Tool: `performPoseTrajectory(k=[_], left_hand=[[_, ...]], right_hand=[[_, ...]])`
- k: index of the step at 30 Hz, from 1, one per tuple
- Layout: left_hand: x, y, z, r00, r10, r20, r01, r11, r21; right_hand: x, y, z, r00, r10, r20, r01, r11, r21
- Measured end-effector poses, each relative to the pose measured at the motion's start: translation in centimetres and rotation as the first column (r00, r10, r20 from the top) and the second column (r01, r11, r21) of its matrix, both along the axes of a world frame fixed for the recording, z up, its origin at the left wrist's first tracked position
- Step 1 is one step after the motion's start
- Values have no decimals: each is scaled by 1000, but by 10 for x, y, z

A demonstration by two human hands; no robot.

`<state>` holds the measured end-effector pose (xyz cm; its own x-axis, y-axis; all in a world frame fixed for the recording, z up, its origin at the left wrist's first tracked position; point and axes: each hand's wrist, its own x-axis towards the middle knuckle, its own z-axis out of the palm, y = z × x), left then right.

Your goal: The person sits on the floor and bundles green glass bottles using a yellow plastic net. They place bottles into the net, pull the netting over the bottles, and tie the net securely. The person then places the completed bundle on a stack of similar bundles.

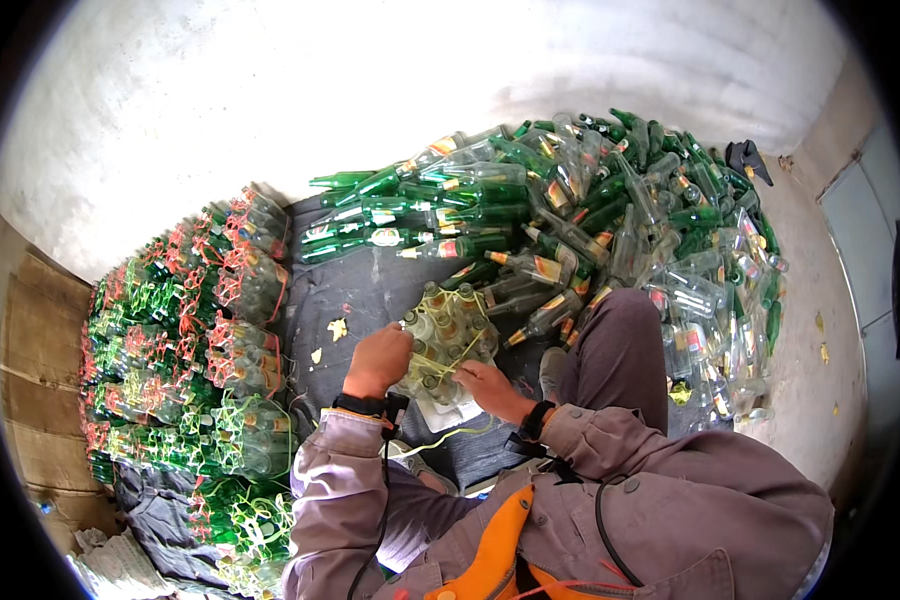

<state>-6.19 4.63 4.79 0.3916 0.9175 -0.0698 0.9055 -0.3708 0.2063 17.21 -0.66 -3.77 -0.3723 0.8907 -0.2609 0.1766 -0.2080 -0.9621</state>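
Between my hands stands a bundle of clear glass bottles (440, 330), upright and pressed together, their necks wound with yellow plastic strap (433, 375). At the bundle's left edge, my left hand (380, 360) is closed in a fist, with its fingertips mostly hidden; the strap runs into it. My right hand (492, 392) pinches the strap at the near right side of the bundle. A loose length of the same strap trails across the dark sheet below. Part of a white flat piece (448, 413) shows under the bundle's near side.
A big heap of loose green and clear bottles (610, 200) lies from ahead to the right, against the white wall (370, 80). On the left stand rows of tied bottle bundles (200, 340) with red and yellow straps. A dark sheet (335, 285) with dry leaves covers the floor.
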Motion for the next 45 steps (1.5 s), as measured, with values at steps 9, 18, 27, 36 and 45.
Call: performPoseTrajectory(k=[9, 18, 27, 36, 45], left_hand=[[-4, 7, -11, 998, 46, 40, -48, 998, 51], [0, 11, -7, 997, 83, 1, -83, 996, 46], [3, 18, -5, 990, 142, 10, -142, 990, 16], [10, 22, -9, 992, 127, -21, -126, 991, 36], [13, 22, -10, 987, 151, -60, -149, 988, 42]], right_hand=[[-1, 0, -5, 1000, -11, -8, 11, 999, 33], [-2, 0, -6, 1000, 13, -29, -14, 999, -31], [-1, -3, 1, 996, 60, -70, -64, 996, -59], [-4, -1, -5, 998, 56, 1, -55, 985, 166], [2, 3, 17, 976, 119, 183, -138, 986, 91]])
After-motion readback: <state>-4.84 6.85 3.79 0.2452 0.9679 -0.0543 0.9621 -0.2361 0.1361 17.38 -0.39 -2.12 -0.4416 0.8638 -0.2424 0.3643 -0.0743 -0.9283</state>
